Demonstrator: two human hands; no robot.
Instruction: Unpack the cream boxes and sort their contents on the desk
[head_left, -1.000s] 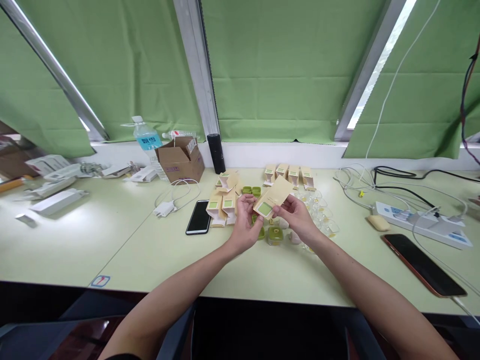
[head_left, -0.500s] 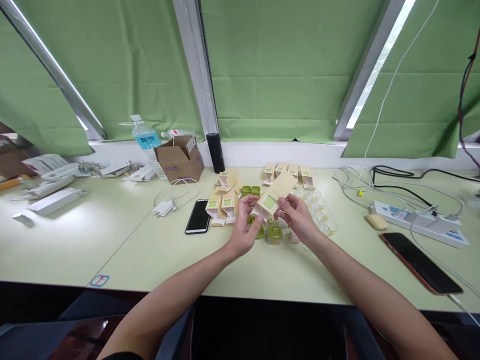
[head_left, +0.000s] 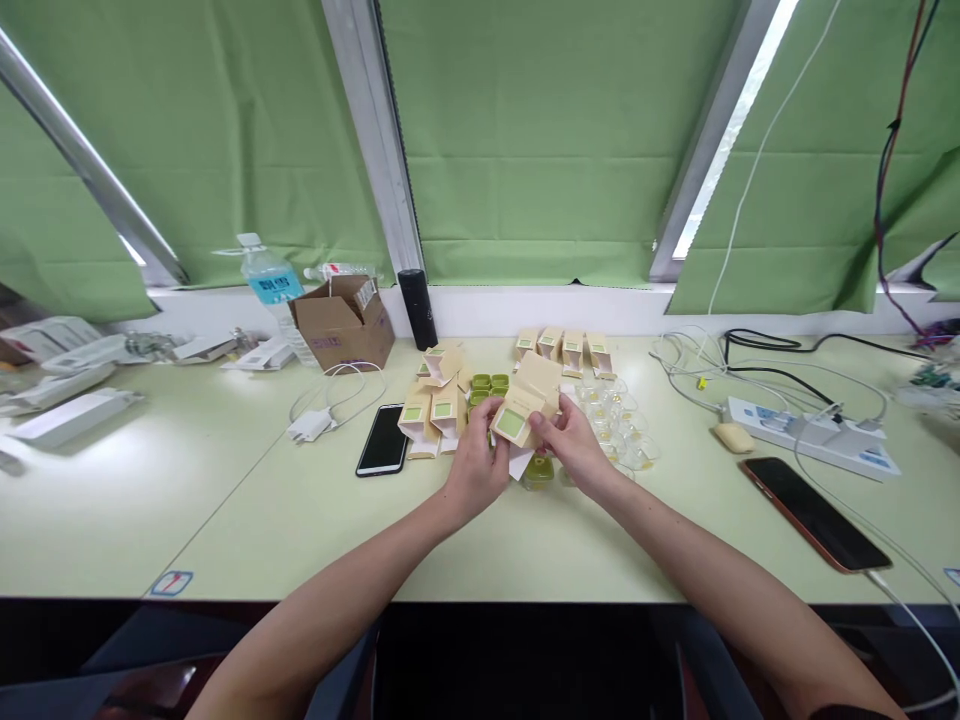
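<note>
Between both hands I hold a small beige cardboard box (head_left: 526,398) with a green square on its face and a flap at its far end. My left hand (head_left: 480,458) grips its left side, fingers behind it. My right hand (head_left: 576,442) has its thumb on the front and its fingers round the right edge. Just below the box stands a clear container with a green lid (head_left: 538,470). More green-lidded containers (head_left: 489,383) sit behind my left hand. Several clear plastic pieces (head_left: 619,425) lie right of my right hand, partly hidden by it.
Open beige boxes stand left (head_left: 433,415) and at the back (head_left: 572,352). Two phones, one left (head_left: 382,440) and one right (head_left: 817,515), flank the work area. A power strip (head_left: 814,437) with cables is at right; a brown carton (head_left: 343,325) and black cylinder (head_left: 417,308) stand behind.
The beige box has been tilted and lowered slightly, and its far flap now shows a fold. My right hand has moved in closer around its right side. The view has shifted slightly.
</note>
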